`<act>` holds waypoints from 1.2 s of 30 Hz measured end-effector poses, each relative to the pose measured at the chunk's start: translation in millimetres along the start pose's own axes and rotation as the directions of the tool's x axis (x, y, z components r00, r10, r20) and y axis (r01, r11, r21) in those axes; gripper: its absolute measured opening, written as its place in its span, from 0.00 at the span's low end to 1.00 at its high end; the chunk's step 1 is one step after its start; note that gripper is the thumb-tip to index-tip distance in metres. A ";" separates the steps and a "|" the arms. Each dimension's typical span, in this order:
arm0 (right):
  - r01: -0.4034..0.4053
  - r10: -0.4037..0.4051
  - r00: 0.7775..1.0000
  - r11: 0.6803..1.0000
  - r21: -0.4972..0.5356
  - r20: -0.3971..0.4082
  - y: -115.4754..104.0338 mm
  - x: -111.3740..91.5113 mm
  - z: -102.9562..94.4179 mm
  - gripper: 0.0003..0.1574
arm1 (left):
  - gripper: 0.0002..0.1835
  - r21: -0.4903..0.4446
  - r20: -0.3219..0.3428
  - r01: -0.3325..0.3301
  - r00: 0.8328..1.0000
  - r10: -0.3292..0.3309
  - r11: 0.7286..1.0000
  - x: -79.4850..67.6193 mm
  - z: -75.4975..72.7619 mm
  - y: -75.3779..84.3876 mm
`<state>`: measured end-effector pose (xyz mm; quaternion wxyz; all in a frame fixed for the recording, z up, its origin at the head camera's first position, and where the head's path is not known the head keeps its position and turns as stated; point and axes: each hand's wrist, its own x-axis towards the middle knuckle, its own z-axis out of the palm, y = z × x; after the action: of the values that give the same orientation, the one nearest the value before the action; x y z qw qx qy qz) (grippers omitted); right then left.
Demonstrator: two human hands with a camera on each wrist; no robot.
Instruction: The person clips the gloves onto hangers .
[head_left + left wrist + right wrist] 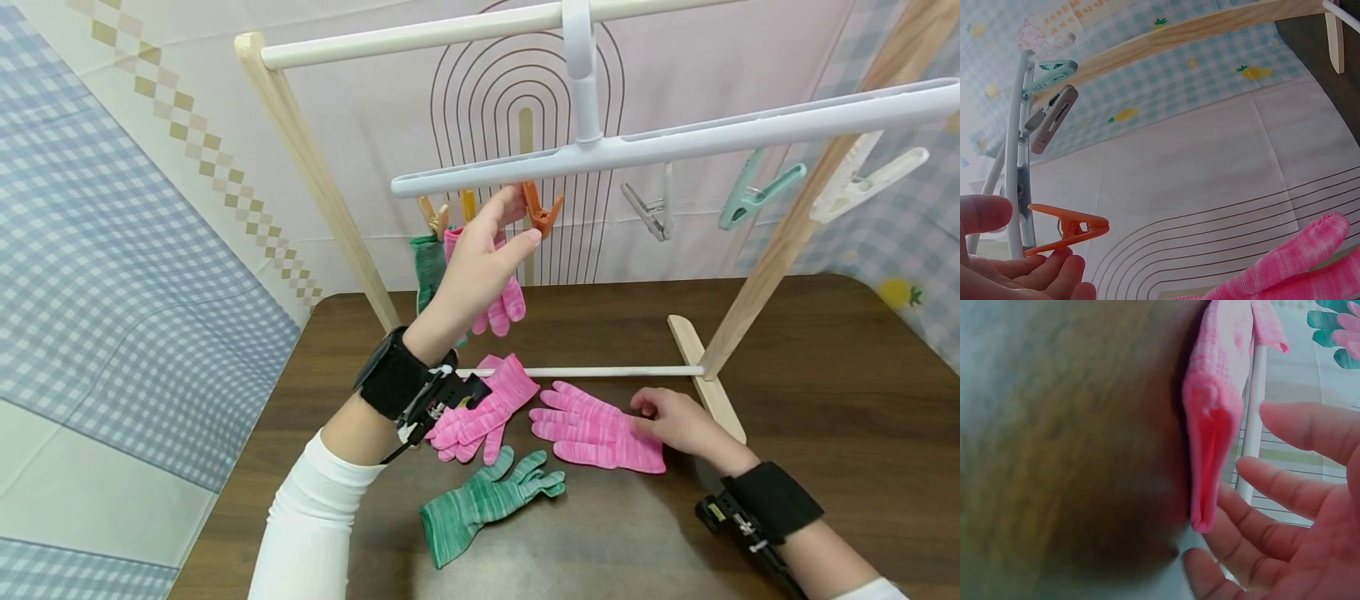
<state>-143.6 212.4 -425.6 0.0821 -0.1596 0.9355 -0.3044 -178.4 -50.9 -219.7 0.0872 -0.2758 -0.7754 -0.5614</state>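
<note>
My left hand [487, 250] is raised to the white hanger [667, 148], beside an orange clothespin [542, 210]. In the left wrist view its fingertips touch the lower arm of that clothespin, while the thumb stays apart from it. Behind this hand, a pink glove [512, 304] and a green glove [429, 265] hang from clothespins. My right hand [686, 425] is low over the table, at the cuff of a flat pink glove [600, 429]. Seen from the right wrist, its fingers are spread and loosely bent beside the cuff [1213, 450], not gripping it.
More pink gloves [487, 408] and a green glove [487, 504] lie on the brown table [600, 542]. Grey [652, 208], mint [757, 192] and white [862, 183] clothespins hang on the hanger's right side. A wooden rack [315, 167] with a lower white bar [600, 372] stands around them.
</note>
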 end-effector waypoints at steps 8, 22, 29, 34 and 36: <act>-0.007 0.011 1.000 0.988 -0.157 0.024 -1.5 2.3 1.8 0.18 | 0.28 -0.016 -0.005 -0.011 1.000 0.011 1.000 0.2 0.7 -0.7; -0.019 0.033 0.996 0.987 -0.157 0.082 -6.5 1.4 0.2 0.17 | 0.28 -0.017 -0.014 -0.004 1.000 0.004 1.000 -1.5 1.5 1.1; -0.012 0.028 0.992 0.991 -0.136 0.120 -6.9 2.5 -1.8 0.19 | 0.29 -0.001 -0.022 -0.011 1.000 0.011 1.000 -2.0 2.0 1.3; 0.070 -0.060 0.991 0.994 -0.078 0.123 -8.8 3.1 -5.5 0.25 | 0.28 0.006 -0.025 -0.007 1.000 0.007 1.000 -2.0 2.8 1.6; 0.128 -0.122 0.988 0.991 -0.049 0.099 -10.1 3.6 -7.9 0.21 | 0.29 0.003 -0.024 -0.005 1.000 0.005 1.000 -1.5 3.3 1.5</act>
<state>-146.4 207.7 -413.5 0.1032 -0.2346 0.9267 -0.2749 -175.8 -48.0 -220.3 0.0985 -0.2708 -0.7742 -0.5635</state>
